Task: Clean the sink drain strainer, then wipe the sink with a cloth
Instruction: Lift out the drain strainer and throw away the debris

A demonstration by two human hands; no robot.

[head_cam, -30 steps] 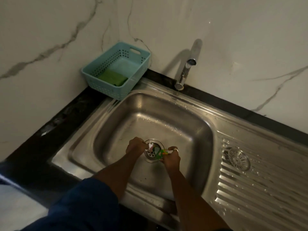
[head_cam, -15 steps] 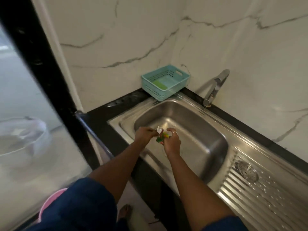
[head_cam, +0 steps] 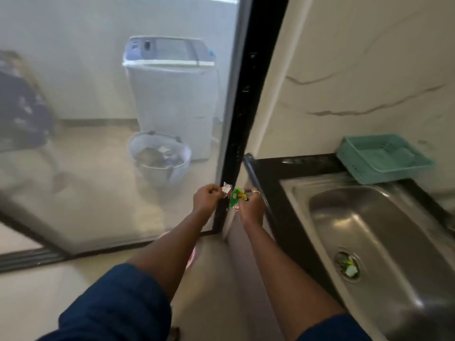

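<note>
My left hand (head_cam: 206, 198) pinches a small white scrap of wrapper (head_cam: 227, 187). My right hand (head_cam: 251, 207), a ring on one finger, grips a green wrapper (head_cam: 236, 197). Both hands are held out over the floor, left of the counter edge and away from the steel sink (head_cam: 384, 232). At the right, the drain strainer (head_cam: 347, 265) in the sink bottom holds some green and white scraps. No cloth shows apart from whatever lies in the teal basket (head_cam: 384, 161), whose inside is blurred.
A black door frame (head_cam: 246, 114) with frosted glass (head_cam: 98, 119) stands just beyond my hands. Behind the glass are a washing machine (head_cam: 170, 94) and a round tub (head_cam: 159, 158). A pink object (head_cam: 191, 257) on the floor peeks from behind my left arm. Black countertop (head_cam: 295, 166) borders the sink.
My view swung left from the sink to the glass door. Both hands lifted the wrappers out of the drain and carried them left, past the counter edge.
</note>
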